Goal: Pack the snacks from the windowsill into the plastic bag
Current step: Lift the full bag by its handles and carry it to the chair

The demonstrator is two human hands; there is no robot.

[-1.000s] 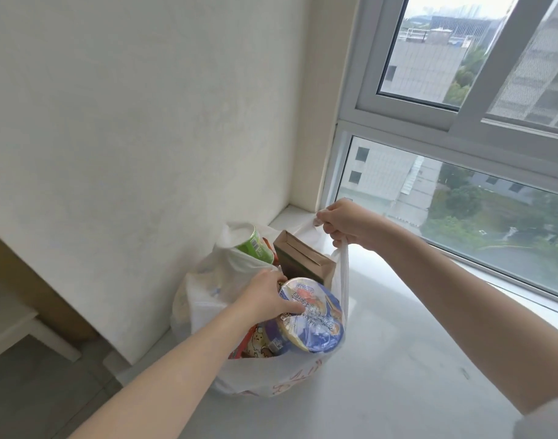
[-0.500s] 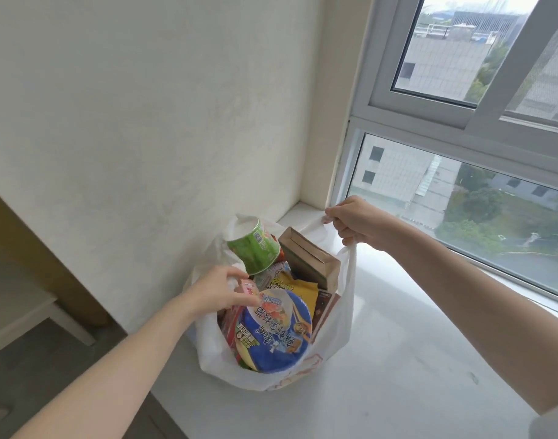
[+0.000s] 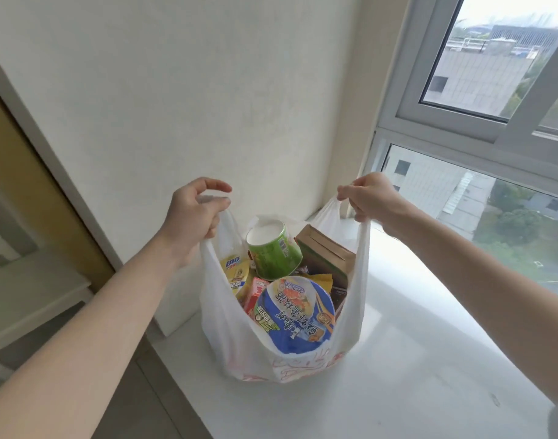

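We hold the plastic bag [image 3: 227, 327] open on the windowsill [image 3: 413, 359].
Our left hand [image 3: 195, 217] and right hand [image 3: 371, 198] each grip one handle; snacks [image 3: 293, 312] fill it.

Bag mouth [image 3: 350, 299] gaping between raised handles, but green cup [image 3: 276, 253], brown box [image 3: 326, 256] and blue bowl [image 3: 295, 313] are crowding it; windowsill [image 3: 429, 343] rightward lying bare.

White plastic bag [image 3: 222, 315] (mouth wide open) brims with snacks [image 3: 295, 315].
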